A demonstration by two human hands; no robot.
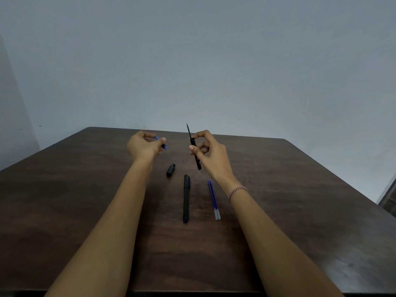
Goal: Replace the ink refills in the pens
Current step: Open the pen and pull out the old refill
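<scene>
My right hand (209, 152) holds a black pen barrel (194, 150) above the table, tilted, with a thin refill tip sticking out of its upper end. My left hand (144, 146) pinches a small blue and black pen piece (164, 146), held apart from the barrel. On the table (64, 200) between my arms lie a capped black pen (186, 198), a loose black cap (170, 170) and two blue ink refills (213, 199) side by side.
The dark wooden table runs to a grey wall at the back. Its right edge drops off near a dark object (389, 200) at the frame's right side. A thin bracelet (237, 192) circles my right wrist.
</scene>
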